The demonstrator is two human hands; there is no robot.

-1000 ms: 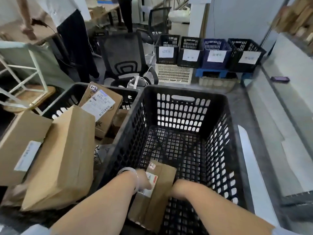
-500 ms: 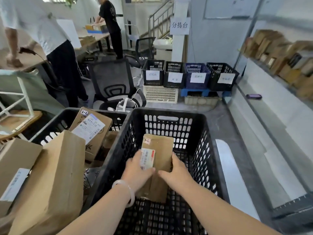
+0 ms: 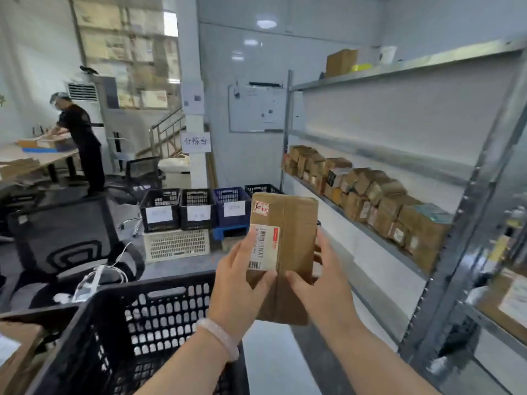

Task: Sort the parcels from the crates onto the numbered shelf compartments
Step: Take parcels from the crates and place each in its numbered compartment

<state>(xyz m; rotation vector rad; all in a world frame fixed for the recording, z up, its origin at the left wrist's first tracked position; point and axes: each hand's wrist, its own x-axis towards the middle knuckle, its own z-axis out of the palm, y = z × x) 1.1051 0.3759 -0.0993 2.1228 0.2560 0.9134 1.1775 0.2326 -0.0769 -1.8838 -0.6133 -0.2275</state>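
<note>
I hold a flat brown parcel upright at chest height with both hands. It bears a white barcode label and a small red-marked sticker near its top. My left hand grips its left edge with the thumb across the label. My right hand grips its right edge from the side and behind. Below the parcel, at the lower left, stands the black crate. To the right rises the metal shelf, its middle level lined with several brown boxes.
A second crate with cardboard boxes shows at the far left edge. A black office chair stands behind the crates. Labelled bins sit on the floor ahead. A person works at a table far left.
Both hands have lifted the parcel out of the black crate to chest height. My view has risen and turned right toward the shelf.
</note>
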